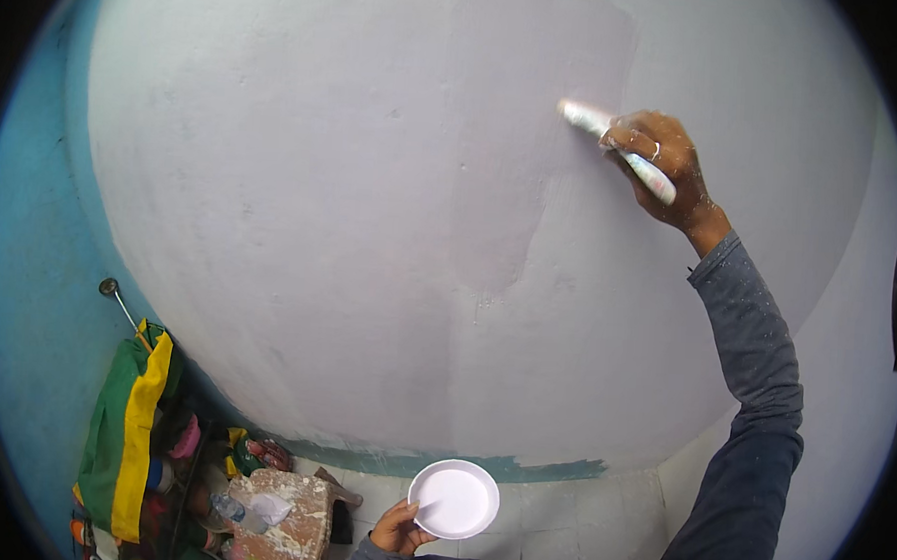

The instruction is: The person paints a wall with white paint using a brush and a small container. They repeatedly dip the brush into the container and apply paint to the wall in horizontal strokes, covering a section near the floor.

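My right hand (660, 162) grips a paintbrush (652, 178) by its paint-smeared handle, and the slightly blurred bristle end is at the wall (332, 200). Fresh pale lilac paint shows there as a darker patch (515, 133) with an uneven right edge, just left of the hand. White specks dot my fingers and the grey sleeve. Low in the view, my left hand (398, 529) holds a round, shallow white container (455, 498) by its left rim. Pale paint-like material fills its inside; how deep it is I cannot tell.
A paint-spattered wooden stool (281, 509) at lower left bears a clear plastic bottle (232, 509). Beside it, a green and yellow cloth (142, 424) covers a cluttered rack with a ladle (121, 299) sticking up. A blue wall (22, 246) borders the left; grey floor tiles (550, 521) lie below.
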A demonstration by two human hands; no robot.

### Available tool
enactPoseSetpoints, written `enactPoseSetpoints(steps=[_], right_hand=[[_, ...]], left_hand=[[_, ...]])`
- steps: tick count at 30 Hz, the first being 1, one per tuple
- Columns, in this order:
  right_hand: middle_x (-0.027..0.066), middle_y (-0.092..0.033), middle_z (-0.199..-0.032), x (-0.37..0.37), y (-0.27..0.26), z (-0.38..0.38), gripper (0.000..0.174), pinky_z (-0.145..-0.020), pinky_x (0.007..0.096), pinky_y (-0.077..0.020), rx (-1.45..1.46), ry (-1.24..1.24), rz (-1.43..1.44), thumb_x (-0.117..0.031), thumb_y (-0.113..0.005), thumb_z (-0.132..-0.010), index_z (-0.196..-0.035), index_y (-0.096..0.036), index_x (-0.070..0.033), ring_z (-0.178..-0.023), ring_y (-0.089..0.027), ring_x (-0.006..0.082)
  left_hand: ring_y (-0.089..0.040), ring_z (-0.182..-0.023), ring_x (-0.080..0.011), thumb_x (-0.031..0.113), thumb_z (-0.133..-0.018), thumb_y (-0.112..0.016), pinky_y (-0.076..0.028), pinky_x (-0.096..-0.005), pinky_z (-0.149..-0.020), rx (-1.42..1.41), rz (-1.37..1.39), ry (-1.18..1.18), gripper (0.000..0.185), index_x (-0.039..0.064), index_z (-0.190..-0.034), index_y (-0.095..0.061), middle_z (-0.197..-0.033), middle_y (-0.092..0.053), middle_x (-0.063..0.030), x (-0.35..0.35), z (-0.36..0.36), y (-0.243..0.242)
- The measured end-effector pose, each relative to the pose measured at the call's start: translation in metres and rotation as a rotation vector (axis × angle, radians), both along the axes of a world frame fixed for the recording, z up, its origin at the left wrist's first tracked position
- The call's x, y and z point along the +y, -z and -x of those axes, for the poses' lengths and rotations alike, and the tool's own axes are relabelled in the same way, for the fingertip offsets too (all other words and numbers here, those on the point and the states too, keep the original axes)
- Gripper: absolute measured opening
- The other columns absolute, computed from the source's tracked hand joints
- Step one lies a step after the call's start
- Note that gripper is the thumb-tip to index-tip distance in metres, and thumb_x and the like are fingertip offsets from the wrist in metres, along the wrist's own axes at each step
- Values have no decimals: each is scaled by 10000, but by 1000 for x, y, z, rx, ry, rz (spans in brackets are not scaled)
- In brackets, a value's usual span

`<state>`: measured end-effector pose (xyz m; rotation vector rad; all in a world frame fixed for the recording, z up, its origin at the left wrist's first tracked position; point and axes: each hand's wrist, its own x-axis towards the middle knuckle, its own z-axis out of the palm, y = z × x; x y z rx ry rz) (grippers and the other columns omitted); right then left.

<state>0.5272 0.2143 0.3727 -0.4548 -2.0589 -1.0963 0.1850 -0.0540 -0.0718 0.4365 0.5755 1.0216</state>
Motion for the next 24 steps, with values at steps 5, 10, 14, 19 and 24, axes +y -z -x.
enactPoseSetpoints(steps=[5, 10, 14, 19, 24], right_hand=[[69, -713, -1099, -4, 50, 1, 215, -941, 419, -529, -363, 245, -190, -191, -799, -773, -972, -739, -243, -966, -685, 210], [16, -689, -980, -22, 94, 15, 214, -865, 371, -527, -551, 139, 267, -120, -752, -834, -1007, -690, -229, -892, -658, 178], [92, -703, -920, -5, 32, 2, 244, -771, 396, -550, -71, -88, 408, 43, -666, -813, -999, -710, -110, -858, -670, 297], [50, -714, -936, 3, -6, -8, 256, -802, 361, -516, 23, -28, -93, -32, -727, -781, -1003, -728, -160, -831, -652, 207], [24, -663, -976, -15, 85, 12, 130, -970, 411, -513, -470, 67, -153, -220, -706, -809, -939, -699, -216, -964, -656, 176]], left_hand=[[-451, -1364, -403, 293, -966, -543, -422, -572, -1102, -12, 0, 10, 704, -31, -1517, -249, -1500, -388, -240, -4, -5, 5], [-508, -1303, -390, 270, -971, -547, -467, -548, -1064, -28, -7, -50, 665, -54, -1486, -279, -1451, -428, -249, -6, -7, 4], [-614, -1190, -367, 241, -993, -542, -550, -507, -991, -93, -12, -99, 576, -87, -1427, -354, -1343, -523, -273, -7, -9, 1], [-609, -1198, -364, 241, -998, -534, -549, -508, -992, -110, -26, -90, 574, -88, -1429, -348, -1352, -512, -277, -7, -10, -1], [-636, -1159, -356, 235, -999, -531, -577, -483, -957, -114, -23, -79, 576, -80, -1441, -339, -1336, -533, -260, -8, -10, 3]])
